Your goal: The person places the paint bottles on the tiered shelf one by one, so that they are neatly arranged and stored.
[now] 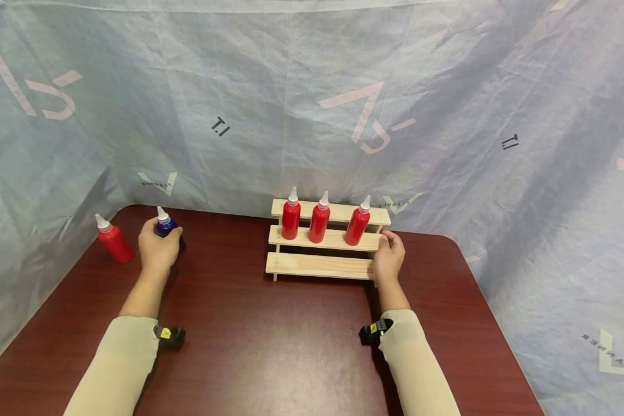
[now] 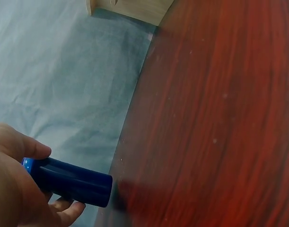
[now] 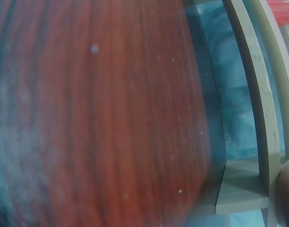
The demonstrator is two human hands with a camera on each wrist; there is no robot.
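My left hand grips a dark blue squeeze bottle with a pale pointed cap, at the table's back left. In the left wrist view the thumb lies on one side of the bottle and fingertips on the other; its base is close to the tabletop. My right hand holds the right end of a three-tier wooden rack, thumb and fingers at the middle step. Three red squeeze bottles with white tips stand in a row on that middle step, the rightmost tilted in this view. Only a fingertip shows in the right wrist view.
Another red squeeze bottle stands left of my left hand, near the table's left edge. The dark red-brown wooden table reaches back to a grey printed cloth, which hangs behind and on both sides.
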